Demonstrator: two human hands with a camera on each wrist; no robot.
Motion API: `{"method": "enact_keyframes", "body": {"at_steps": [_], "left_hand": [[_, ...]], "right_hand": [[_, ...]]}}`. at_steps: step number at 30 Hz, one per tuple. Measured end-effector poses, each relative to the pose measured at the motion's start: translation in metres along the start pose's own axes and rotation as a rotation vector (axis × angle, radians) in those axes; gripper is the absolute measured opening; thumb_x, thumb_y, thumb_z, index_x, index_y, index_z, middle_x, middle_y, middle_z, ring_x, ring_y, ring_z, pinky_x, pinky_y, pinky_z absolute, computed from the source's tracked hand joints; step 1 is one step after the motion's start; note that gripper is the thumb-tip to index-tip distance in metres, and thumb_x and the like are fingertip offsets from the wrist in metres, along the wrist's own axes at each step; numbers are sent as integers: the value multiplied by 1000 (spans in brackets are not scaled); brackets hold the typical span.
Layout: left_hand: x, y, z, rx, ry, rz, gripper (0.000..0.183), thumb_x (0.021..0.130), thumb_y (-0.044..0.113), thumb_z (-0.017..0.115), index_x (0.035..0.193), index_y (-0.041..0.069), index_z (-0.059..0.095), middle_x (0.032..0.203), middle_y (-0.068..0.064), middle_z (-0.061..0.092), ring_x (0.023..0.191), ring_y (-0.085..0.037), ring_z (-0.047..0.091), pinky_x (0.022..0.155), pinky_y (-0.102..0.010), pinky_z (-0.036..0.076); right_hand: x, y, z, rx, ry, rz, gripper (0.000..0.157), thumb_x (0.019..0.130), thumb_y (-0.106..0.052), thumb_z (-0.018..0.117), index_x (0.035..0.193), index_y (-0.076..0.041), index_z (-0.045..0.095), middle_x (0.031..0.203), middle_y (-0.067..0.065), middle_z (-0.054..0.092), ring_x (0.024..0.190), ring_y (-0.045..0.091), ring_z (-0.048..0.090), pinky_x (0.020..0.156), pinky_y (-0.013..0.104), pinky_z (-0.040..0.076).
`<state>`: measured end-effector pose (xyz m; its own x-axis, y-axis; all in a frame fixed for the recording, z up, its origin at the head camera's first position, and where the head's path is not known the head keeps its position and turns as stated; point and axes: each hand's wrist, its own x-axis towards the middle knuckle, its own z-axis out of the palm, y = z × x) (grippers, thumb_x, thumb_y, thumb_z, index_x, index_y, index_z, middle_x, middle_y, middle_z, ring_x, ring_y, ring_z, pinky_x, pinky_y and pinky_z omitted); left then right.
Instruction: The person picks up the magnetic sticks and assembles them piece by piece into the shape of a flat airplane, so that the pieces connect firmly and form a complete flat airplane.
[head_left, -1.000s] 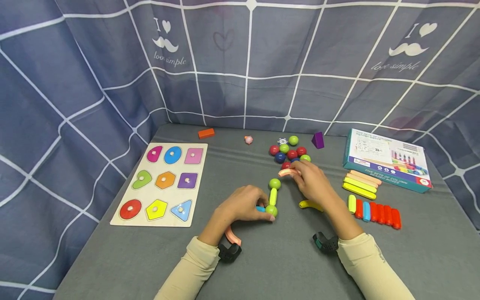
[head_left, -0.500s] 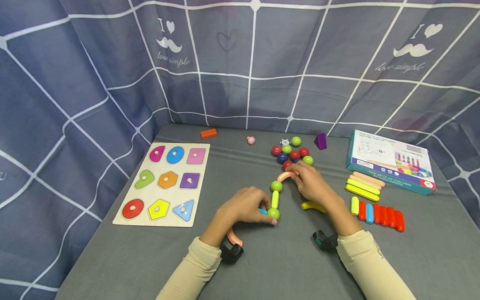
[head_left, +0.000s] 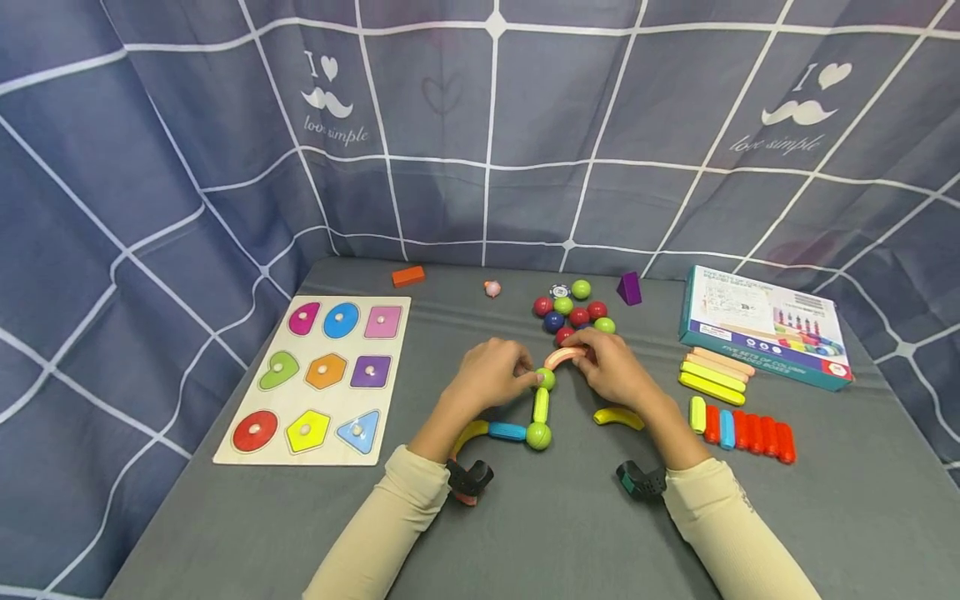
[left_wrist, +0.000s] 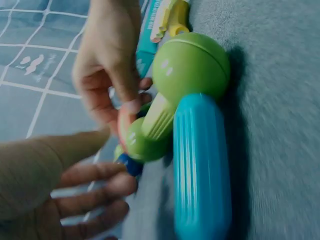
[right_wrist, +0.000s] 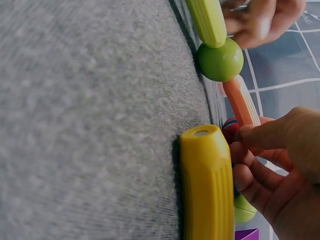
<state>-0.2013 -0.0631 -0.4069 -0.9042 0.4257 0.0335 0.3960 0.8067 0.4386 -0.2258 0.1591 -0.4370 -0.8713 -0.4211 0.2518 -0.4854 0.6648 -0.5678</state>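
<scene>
One salmon-pink, curved, glossy rod (head_left: pixel 560 356) lies near the centre of the head frame, its lower-left end meeting a lime-green round ball (head_left: pixel 546 379). From there its long axis bends up and to the right, the arch bulging toward the upper left, and its other end goes under the fingertips of the right hand (head_left: pixel 615 367), which pinches it between thumb and fingers.

Below that ball, a straight yellow-green rod (head_left: pixel 541 407) runs nearly vertically in the frame to a second lime-green ball (head_left: pixel 538 436), from which a straight sky-blue rod (head_left: pixel 507 431) points left, almost level. A curved yellow rod (head_left: pixel 470 434) at its left end bends downward, partly hidden by the wrist.

The head view sets the thumb of the left hand (head_left: pixel 491 375) right beside the upper ball; the left wrist view shows its fingers extended and spread, holding nothing, though contact with the ball is hard to judge. That view also reveals lengthwise ribs on the blue rod and a seam around the lower ball. The right wrist view alone shows the hole in the end of another yellow curved rod (right_wrist: pixel 207 185), and pale ribs along the pink one's side.
</scene>
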Motion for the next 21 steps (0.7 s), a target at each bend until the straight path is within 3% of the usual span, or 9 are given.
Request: {"method": "enact_keyframes", "body": {"at_steps": [3, 7, 13, 18, 21], "left_hand": [[10, 4, 8, 26, -50, -60, 33, 83, 48, 69, 70, 18, 67, 58, 11, 49, 53, -7, 44, 50, -26, 36], [15, 6, 16, 23, -63, -69, 47, 81, 49, 70, 52, 17, 50, 46, 9, 32, 45, -8, 32, 44, -27, 25], [12, 6, 16, -4, -66, -50, 47, 80, 49, 71, 50, 19, 50, 43, 10, 32, 42, -6, 29, 43, -25, 22], [14, 7, 17, -12, -39, -128, 55, 82, 57, 65, 48, 18, 46, 44, 9, 28, 43, -7, 24, 42, -25, 19], [19, 8, 20, -9, -6, -174, 47, 85, 53, 63, 53, 20, 57, 49, 9, 39, 46, -8, 33, 44, -26, 26]], "right_hand": [[0, -1, -2, 21, 7, 34, 22, 86, -2, 67, 108, -8, 67, 89, 1, 63, 73, 17, 52, 65, 32, 43], [2, -2, -2, 39, 7, 64, 21, 86, -3, 67, 106, -10, 68, 82, 1, 61, 71, 16, 53, 62, 32, 43], [6, -2, 3, 59, -11, 66, 20, 85, -2, 68, 104, -10, 68, 85, 0, 63, 72, 15, 54, 66, 32, 43], [8, -2, 5, 91, -24, 66, 18, 86, -2, 67, 102, -10, 68, 88, 1, 64, 73, 15, 55, 65, 31, 46], [8, -3, 5, 105, -30, 62, 18, 85, -3, 67, 102, -10, 68, 88, 2, 64, 72, 15, 56, 63, 30, 46]]}}
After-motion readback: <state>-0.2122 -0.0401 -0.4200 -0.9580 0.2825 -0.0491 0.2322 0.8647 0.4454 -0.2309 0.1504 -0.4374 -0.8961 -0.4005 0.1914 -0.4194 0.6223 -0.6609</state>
